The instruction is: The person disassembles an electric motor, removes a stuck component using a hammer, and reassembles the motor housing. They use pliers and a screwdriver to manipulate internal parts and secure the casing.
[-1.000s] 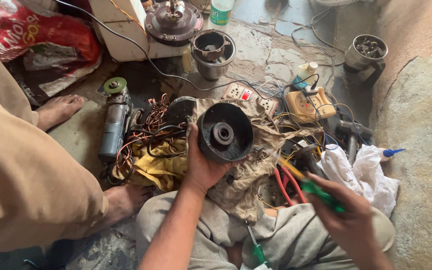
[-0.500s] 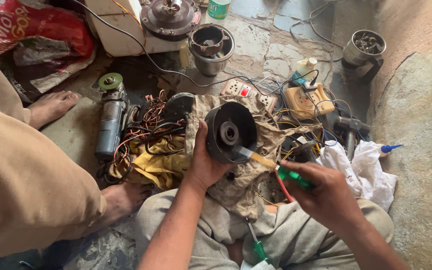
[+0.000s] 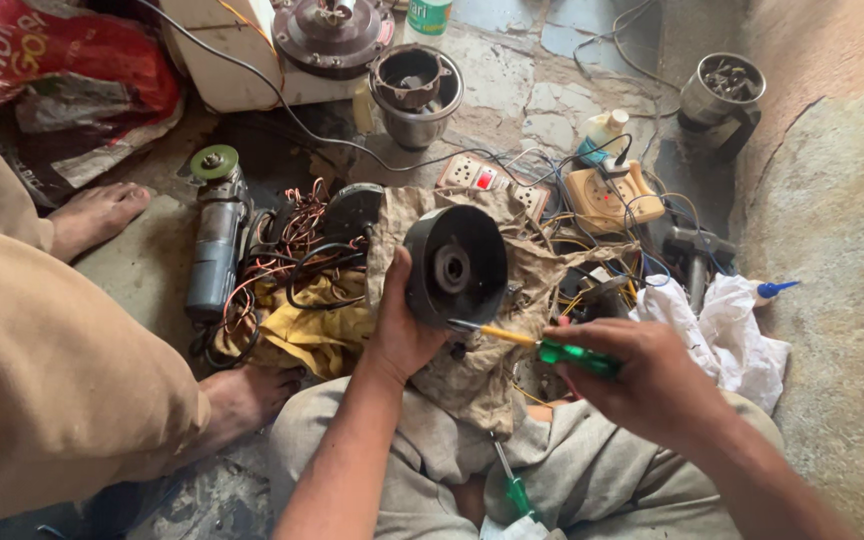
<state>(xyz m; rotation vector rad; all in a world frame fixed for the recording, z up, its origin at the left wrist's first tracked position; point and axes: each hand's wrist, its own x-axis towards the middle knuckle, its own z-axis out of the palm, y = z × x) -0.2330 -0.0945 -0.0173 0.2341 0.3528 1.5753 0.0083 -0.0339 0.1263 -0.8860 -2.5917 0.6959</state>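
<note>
My left hand (image 3: pixel 402 335) grips black round motor housing (image 3: pixel 455 268) upright over burlap rag (image 3: pixel 482 370) near my lap; right hand (image 3: pixel 652 380) fist-closed on green-handled screwdriver (image 3: pixel 537 345), tip touching housing's lower rim

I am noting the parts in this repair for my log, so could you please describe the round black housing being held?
The round black housing is a shallow, cup-shaped part, dull and dusty, seemingly plastic or painted metal. Its open face tilts toward the camera, showing a raised grey hub with a central hole. The left hand grips its lower left rim above a brown cloth on the lap. The tip of a screwdriver, held in the right hand, touches its lower edge.
</note>
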